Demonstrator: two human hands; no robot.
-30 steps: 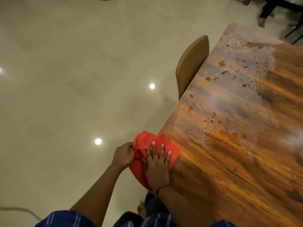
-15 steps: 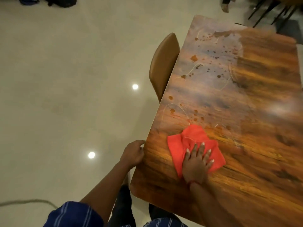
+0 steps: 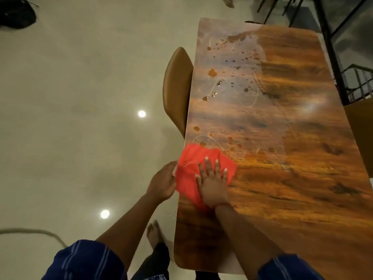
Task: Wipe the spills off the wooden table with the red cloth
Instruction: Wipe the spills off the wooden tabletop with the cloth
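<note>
Wood grain fills the right half of our view: the wooden table (image 3: 282, 188), glossy and amber-brown, runs from six o'clock up toward one o'clock. Brown spills (image 3: 212, 73) dot its left half, thickest toward twelve o'clock, with a few drops just beyond the cloth and thin pale curved streaks among them. A tan chair (image 3: 176, 87) is tucked against the table's left edge, at eleven o'clock from our hands. The floor (image 3: 80, 98) is pale and shiny, with two round light reflections (image 3: 141, 113) at nine and eight o'clock. A dark shape (image 3: 16, 13) lies in the far corner at ten o'clock, black metal frames (image 3: 331, 47) stand at one o'clock, and a grey cable (image 3: 36, 231) curves at seven o'clock.

Our right hand (image 3: 213, 186) lies flat on the red cloth (image 3: 187, 164), fingers straight and spread toward twelve o'clock, pressing it to the table. The cloth sits crumpled at the table's left edge, one part hanging over it. Our left hand (image 3: 162, 183) is off the table at nine o'clock of the cloth, its fingers meeting the overhanging fold; we cannot tell whether they pinch it or merely touch. Both arms come out of blue striped sleeves (image 3: 84, 259), and a bare foot (image 3: 153, 232) stands on the floor between them.
</note>
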